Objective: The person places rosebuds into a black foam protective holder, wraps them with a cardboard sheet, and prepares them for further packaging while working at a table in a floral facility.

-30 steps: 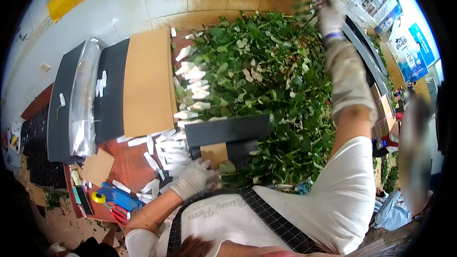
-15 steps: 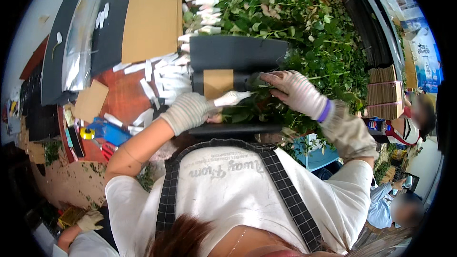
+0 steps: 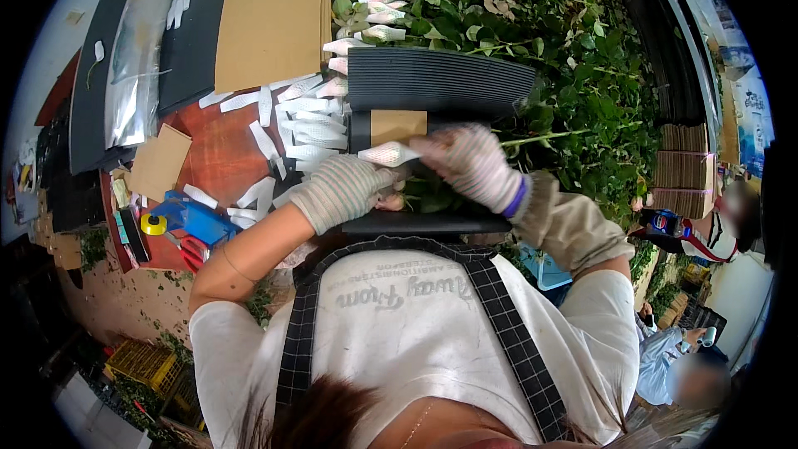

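Observation:
My left hand [image 3: 339, 193], in a striped knit glove, has its fingers closed at the near end of a white mesh flower sleeve [image 3: 387, 155]. Smeared by motion, my gloved right hand [image 3: 470, 165] is closed at the sleeve's other end. A green flower stem [image 3: 544, 137] runs out to the right from behind it. Pale pink blooms [image 3: 392, 199] and leaves lie just below my left fingers. Beyond my hands are a ribbed black sheet [image 3: 440, 79] and a small brown cardboard piece [image 3: 399, 127].
Loose white sleeves [image 3: 316, 129] lie on the reddish table [image 3: 218, 158] at left. Leafy stems [image 3: 573, 75] with sleeved blooms [image 3: 382, 12] cover the far right. Red-handled scissors [image 3: 193, 251] and a yellow tape measure [image 3: 153, 224] sit at left. A co-worker [image 3: 665, 357] is at lower right.
My right hand has moved left to the sleeve, and a stem now shows behind it. The black sheet's near face now shows ribs. My left hand has shifted slightly right and up.

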Motion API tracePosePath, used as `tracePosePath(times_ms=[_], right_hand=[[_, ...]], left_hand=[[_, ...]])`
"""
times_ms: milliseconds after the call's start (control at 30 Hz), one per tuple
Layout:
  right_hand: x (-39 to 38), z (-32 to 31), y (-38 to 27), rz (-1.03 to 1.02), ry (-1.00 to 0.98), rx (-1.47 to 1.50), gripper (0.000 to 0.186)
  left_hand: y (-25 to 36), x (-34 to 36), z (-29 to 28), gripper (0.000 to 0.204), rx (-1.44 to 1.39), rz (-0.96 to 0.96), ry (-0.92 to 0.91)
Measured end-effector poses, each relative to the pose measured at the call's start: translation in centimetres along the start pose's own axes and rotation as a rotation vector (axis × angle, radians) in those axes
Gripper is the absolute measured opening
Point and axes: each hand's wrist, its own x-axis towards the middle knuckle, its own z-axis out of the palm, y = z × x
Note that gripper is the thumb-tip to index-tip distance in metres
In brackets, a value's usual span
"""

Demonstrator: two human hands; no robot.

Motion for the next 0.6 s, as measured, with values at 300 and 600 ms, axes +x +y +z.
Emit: tracePosePath(times_ms=[300, 600], right_hand=[[-1.2, 3.7, 1.0, 0.142, -0.154, 0.113, 0.036], [-2.0, 5.2, 1.9, 0.132, -0.071, 0.132, 0.026]], left_hand=[[-3.6, -0.5, 2.3, 0.026, 0.007, 0.019, 0.498], [-6.0, -3.7, -0.3, 0.01, -0.006, -0.031, 0.534]])
